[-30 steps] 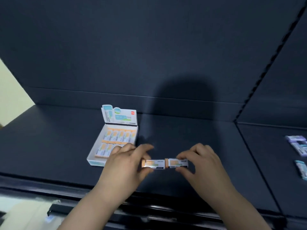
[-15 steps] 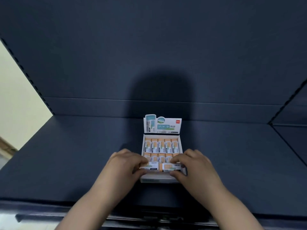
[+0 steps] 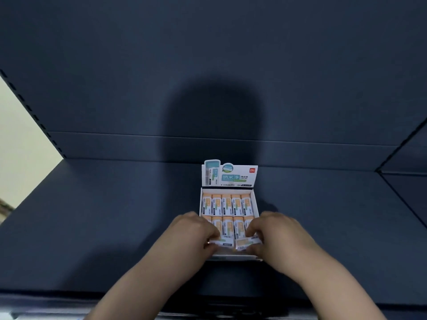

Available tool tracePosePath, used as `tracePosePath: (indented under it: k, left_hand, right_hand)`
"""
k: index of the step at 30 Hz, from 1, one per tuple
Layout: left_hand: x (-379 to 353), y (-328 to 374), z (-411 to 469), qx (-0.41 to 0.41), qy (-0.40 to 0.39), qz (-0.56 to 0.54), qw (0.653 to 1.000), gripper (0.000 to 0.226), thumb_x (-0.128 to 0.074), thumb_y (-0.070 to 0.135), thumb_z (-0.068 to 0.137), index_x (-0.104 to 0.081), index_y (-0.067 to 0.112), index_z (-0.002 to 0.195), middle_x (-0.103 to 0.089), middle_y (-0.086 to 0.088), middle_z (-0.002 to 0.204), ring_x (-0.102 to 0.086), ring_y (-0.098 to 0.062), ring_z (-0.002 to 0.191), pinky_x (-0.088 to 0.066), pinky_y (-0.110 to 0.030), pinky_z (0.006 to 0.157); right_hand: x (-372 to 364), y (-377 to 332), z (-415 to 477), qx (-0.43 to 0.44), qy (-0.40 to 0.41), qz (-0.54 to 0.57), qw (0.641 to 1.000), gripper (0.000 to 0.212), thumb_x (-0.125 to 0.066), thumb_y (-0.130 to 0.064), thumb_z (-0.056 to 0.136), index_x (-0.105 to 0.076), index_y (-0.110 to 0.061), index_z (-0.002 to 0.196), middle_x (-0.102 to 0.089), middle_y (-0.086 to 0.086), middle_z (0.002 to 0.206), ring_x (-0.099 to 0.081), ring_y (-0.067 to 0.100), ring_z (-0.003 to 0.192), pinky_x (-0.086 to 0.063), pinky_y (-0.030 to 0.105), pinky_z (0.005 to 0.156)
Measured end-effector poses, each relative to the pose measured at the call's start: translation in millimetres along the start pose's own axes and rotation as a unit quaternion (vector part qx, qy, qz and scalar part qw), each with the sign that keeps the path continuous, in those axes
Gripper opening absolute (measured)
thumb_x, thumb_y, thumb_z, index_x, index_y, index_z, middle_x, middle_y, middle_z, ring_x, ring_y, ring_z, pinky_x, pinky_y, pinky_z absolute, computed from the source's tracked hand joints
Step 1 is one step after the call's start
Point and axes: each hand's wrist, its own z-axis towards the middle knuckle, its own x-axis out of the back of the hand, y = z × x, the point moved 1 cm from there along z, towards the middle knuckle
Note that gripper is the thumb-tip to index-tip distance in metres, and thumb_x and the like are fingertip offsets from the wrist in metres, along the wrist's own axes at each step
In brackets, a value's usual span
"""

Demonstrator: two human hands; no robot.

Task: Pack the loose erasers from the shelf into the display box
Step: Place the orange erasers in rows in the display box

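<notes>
Now at the insertion step, judging by the layout. Pinching one sleeved eraser (image 3: 221, 241) in the curled fingers of the left hand (image 3: 196, 229) and a second eraser (image 3: 247, 241) in the curled fingers of the right hand (image 3: 276, 232). Holding both crosswise over the near end of the display box (image 3: 231, 257), end to end and almost touching. Find the box on the dark shelf (image 3: 115, 215), header card (image 3: 231, 175) upright at the back. Already filled: far row of erasers (image 3: 226, 205) and second row (image 3: 228, 226), packed side by side, long axes running front to back. Unable to tell the remaining room at the near wall; hidden under the hands.

- Lower both erasers level, printed face up, into the near strip.
- Keep fingertips at the outer ends to avoid wedging against the side walls.
- Seat flush against the second row without pressing on the packed sleeves.
- Release only after seating flat.
- Check for any tilted or raised end.
- Steady the carton, probably light, against sliding.
</notes>
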Motion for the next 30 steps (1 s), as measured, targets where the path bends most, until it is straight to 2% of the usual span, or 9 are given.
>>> tracePosePath:
  k: [4, 8, 14, 16, 19, 21, 25, 27, 30]
  left_hand:
    - [4, 3, 8, 0.021, -0.048, 0.05, 0.997, 0.03, -0.054, 0.039, 0.091, -0.06, 0.031, 0.119, -0.06, 0.008, 0.112, -0.047, -0.011, 0.107, -0.03, -0.019, 0.084]
    - [11, 5, 10, 0.04, -0.096, 0.097, 0.99, 0.028, -0.057, 0.039, 0.088, -0.063, 0.028, 0.114, -0.062, 0.006, 0.108, -0.049, -0.013, 0.103, -0.032, -0.022, 0.08]
    - [12, 19, 34, 0.042, -0.291, 0.176, 0.939, 0.032, -0.046, 0.023, 0.096, -0.057, 0.016, 0.125, -0.056, -0.003, 0.127, -0.051, -0.02, 0.118, -0.04, -0.028, 0.097]
    - [11, 21, 40, 0.051, -0.334, 0.189, 0.922, 0.033, -0.044, 0.018, 0.097, -0.055, 0.014, 0.127, -0.055, -0.005, 0.13, -0.05, -0.021, 0.12, -0.039, -0.029, 0.096]
    - [4, 17, 35, 0.081, -0.311, 0.229, 0.919, 0.032, -0.051, 0.01, 0.09, -0.061, 0.016, 0.119, -0.059, -0.004, 0.104, -0.056, -0.023, 0.098, -0.042, -0.028, 0.078]
    - [-1, 14, 28, 0.079, -0.234, 0.229, 0.942, 0.023, -0.054, 0.014, 0.088, -0.067, 0.02, 0.107, -0.057, 0.001, 0.088, -0.053, -0.02, 0.085, -0.041, -0.027, 0.074]
    - [-8, 13, 21, 0.055, -0.129, 0.178, 0.974, 0.019, -0.053, 0.032, 0.091, -0.066, 0.023, 0.1, -0.063, 0.002, 0.1, -0.053, -0.02, 0.097, -0.036, -0.029, 0.086]
    - [-8, 14, 22, 0.054, -0.114, 0.169, 0.977, 0.018, -0.052, 0.033, 0.09, -0.066, 0.024, 0.099, -0.064, 0.003, 0.101, -0.053, -0.019, 0.097, -0.035, -0.029, 0.087]
    - [-6, 12, 23, 0.069, -0.123, 0.136, 0.981, 0.014, -0.057, 0.035, 0.088, -0.065, 0.027, 0.096, -0.064, 0.006, 0.1, -0.054, -0.017, 0.098, -0.033, -0.026, 0.087]
  right_hand:
    - [6, -3, 6, -0.011, -0.038, -0.016, 0.999, 0.028, -0.067, -0.038, 0.081, -0.062, -0.033, 0.107, -0.058, -0.009, 0.113, -0.054, 0.016, 0.105, -0.037, 0.025, 0.082]
    - [11, -5, 9, -0.017, -0.078, -0.059, 0.995, 0.026, -0.062, -0.032, 0.084, -0.062, -0.033, 0.11, -0.061, -0.004, 0.115, -0.055, 0.019, 0.106, -0.039, 0.027, 0.083]
    - [9, -9, 12, -0.013, -0.107, -0.09, 0.99, 0.023, -0.057, -0.017, 0.085, -0.064, -0.019, 0.106, -0.062, 0.002, 0.109, -0.059, 0.021, 0.098, -0.041, 0.026, 0.074]
    - [7, -9, 13, -0.021, -0.115, -0.084, 0.99, 0.022, -0.057, -0.015, 0.084, -0.064, -0.018, 0.104, -0.062, 0.003, 0.105, -0.06, 0.022, 0.094, -0.044, 0.027, 0.073]
    - [5, -9, 14, -0.023, -0.116, -0.071, 0.99, 0.021, -0.056, -0.015, 0.085, -0.065, -0.017, 0.103, -0.062, 0.003, 0.105, -0.061, 0.022, 0.092, -0.048, 0.028, 0.073]
    - [4, -9, 15, -0.017, -0.109, -0.072, 0.991, 0.019, -0.057, -0.016, 0.085, -0.065, -0.018, 0.102, -0.063, 0.003, 0.105, -0.061, 0.022, 0.092, -0.047, 0.027, 0.073]
    - [4, -10, 14, -0.001, -0.089, -0.074, 0.993, 0.016, -0.06, -0.03, 0.086, -0.066, -0.018, 0.095, -0.065, 0.002, 0.099, -0.059, 0.022, 0.092, -0.035, 0.025, 0.07]
    - [4, -10, 14, -0.003, -0.094, -0.07, 0.993, 0.021, -0.062, -0.037, 0.085, -0.066, -0.019, 0.094, -0.065, 0.001, 0.098, -0.059, 0.022, 0.092, -0.036, 0.026, 0.072]
    - [4, -11, 16, -0.013, -0.101, -0.09, 0.991, 0.016, -0.062, -0.031, 0.085, -0.063, -0.02, 0.095, -0.063, 0.0, 0.096, -0.056, 0.02, 0.086, -0.034, 0.029, 0.074]
